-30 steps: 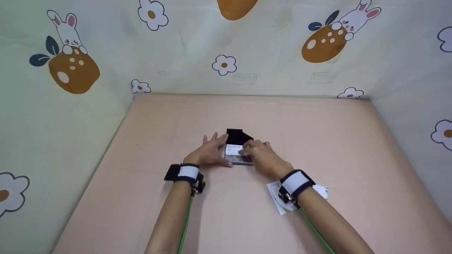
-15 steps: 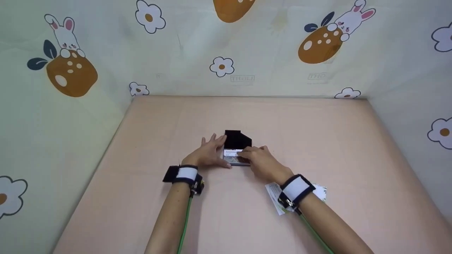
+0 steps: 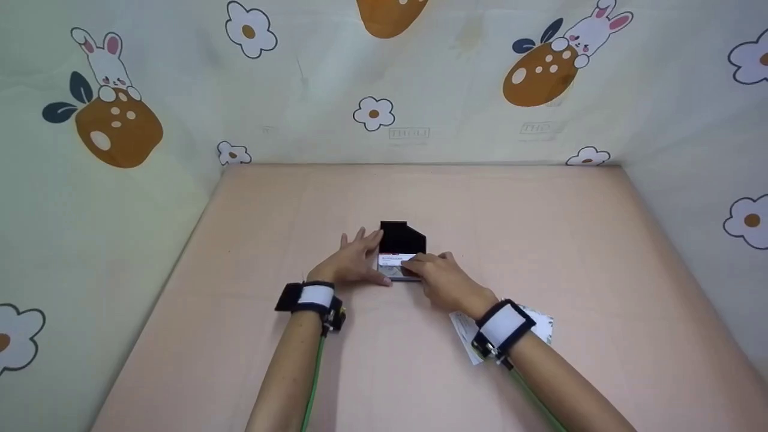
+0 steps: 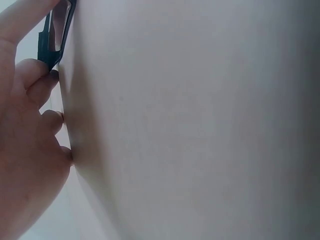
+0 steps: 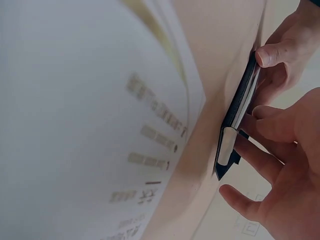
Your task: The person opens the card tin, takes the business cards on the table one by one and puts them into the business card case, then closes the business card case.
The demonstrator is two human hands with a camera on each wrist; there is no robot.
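A flip-top card case (image 3: 403,237) lies unfolded on the table, its black flap pointing away and its shiny pocket nearer me. Over the pocket lies a white card (image 3: 391,259) with a red mark along its far edge. My left hand (image 3: 353,259) holds the case from the left, thumb at the near corner and fingers by the flap. From the right, my right hand (image 3: 451,281) curls over the case, thumb and forefinger at the card. Those fingertips are partly hidden in the right wrist view, where the case (image 5: 235,122) appears edge-on.
Loose printed white cards (image 3: 465,336) lie beneath my right wrist, and one printed card (image 5: 115,125) looms large in the right wrist view. Patterned walls (image 3: 384,72) border the pale pink table (image 3: 300,198). A green cable (image 3: 315,378) runs along each forearm.
The white card, lying higher and tilted a second ago, has slid toward me and sits straighter over the pocket. My right hand has shifted slightly nearer with it; my left hand stays on the case.
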